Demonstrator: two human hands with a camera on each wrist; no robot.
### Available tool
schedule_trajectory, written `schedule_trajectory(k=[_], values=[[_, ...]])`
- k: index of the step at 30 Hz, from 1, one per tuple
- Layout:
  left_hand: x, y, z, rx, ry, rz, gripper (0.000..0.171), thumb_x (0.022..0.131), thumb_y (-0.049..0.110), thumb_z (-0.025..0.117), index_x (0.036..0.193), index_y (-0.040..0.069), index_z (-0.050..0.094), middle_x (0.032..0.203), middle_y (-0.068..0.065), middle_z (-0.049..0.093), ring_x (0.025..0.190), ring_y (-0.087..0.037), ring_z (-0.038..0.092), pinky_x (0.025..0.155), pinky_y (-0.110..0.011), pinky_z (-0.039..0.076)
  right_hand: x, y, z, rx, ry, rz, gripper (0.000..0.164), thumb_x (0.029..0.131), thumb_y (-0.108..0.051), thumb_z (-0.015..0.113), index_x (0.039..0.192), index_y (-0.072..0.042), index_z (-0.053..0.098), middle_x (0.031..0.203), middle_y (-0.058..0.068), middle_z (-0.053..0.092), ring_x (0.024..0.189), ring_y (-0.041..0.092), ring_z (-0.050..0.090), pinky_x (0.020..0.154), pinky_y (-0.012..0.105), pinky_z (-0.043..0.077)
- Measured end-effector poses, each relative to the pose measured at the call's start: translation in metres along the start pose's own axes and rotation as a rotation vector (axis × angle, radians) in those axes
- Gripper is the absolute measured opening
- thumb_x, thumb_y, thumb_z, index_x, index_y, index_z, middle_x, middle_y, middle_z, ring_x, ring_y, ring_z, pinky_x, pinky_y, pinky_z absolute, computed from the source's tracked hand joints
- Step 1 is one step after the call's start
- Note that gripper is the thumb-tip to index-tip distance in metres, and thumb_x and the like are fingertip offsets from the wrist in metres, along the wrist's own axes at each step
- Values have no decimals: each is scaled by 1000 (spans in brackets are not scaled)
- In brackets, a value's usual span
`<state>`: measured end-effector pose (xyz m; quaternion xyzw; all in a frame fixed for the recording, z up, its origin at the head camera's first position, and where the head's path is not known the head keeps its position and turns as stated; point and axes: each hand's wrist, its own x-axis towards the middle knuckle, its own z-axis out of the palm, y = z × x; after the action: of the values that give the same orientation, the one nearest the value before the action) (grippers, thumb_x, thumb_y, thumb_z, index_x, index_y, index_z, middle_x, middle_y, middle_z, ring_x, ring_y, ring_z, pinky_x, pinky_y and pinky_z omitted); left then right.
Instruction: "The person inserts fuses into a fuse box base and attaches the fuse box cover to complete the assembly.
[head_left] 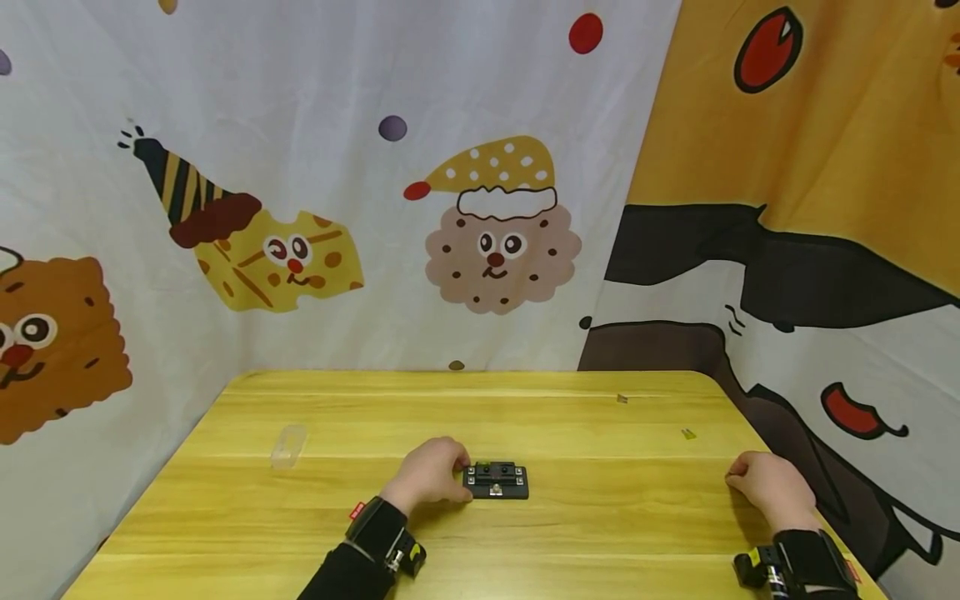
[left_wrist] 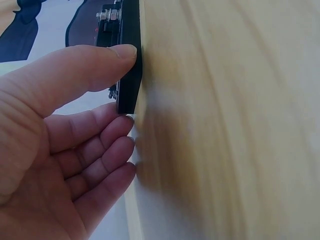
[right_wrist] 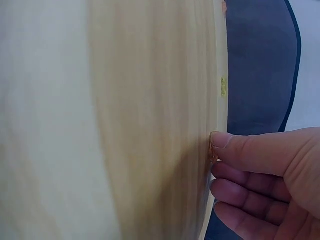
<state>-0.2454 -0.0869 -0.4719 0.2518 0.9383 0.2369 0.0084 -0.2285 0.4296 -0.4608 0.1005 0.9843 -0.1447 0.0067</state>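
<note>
A black base with metal screws and raised black blocks (head_left: 496, 482) lies flat on the wooden table (head_left: 570, 533), left of the middle in the head view. My left hand (head_left: 429, 475) holds it by its left end, thumb at the near corner and index finger at the far one. In the left wrist view the thumb (left_wrist: 90, 70) presses on the base's edge (left_wrist: 131, 75), with the other fingers curled beside it. By the table's right edge, my right hand (head_left: 772, 490) pinches a small copper-coloured piece (right_wrist: 213, 152) between thumb and fingers, mostly covered by them.
A small yellow piece (head_left: 688, 434) lies beyond my right hand, and a small brownish piece (head_left: 622, 398) farther back. A clear plastic piece (head_left: 288, 447) rests at the left. A patterned cloth (head_left: 390, 317) hangs behind the table and along its sides.
</note>
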Motion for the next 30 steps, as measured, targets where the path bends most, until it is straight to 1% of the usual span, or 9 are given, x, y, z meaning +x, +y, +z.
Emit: schedule_trajectory(k=[10,15,22,30], values=[[-1,-1,1,-4,1,-6,40,66,29,90,96,10,72,87,5,61,78,-10,54,72,-30,48,1,-2,-2,-38,-10,-28,17,81,-14,79,78,-5,65,76,9,61,70,27,53,64,49,45],[-1,0,0,-11,3,-5,40,66,28,90,97,10,72,88,5,61,78,-10,54,72,-30,48,1,-6,-6,-46,-17,-22,19,80,-14,80,76,-6,64,75,9,59,70,27,53,62,47,45],[-1,0,0,-14,-2,-5,41,66,29,90,97,10,72,87,5,60,78,-10,53,72,-30,48,2,-6,-6,-42,-30,3,19,82,-15,78,76,-6,63,75,9,58,71,27,52,61,45,43],[0,-1,1,-7,1,-4,40,66,29,90,96,10,72,87,5,60,77,-10,52,71,-30,48,5,-3,-4,-54,-14,-16,18,84,-15,77,77,-5,64,74,8,58,70,26,52,62,46,44]])
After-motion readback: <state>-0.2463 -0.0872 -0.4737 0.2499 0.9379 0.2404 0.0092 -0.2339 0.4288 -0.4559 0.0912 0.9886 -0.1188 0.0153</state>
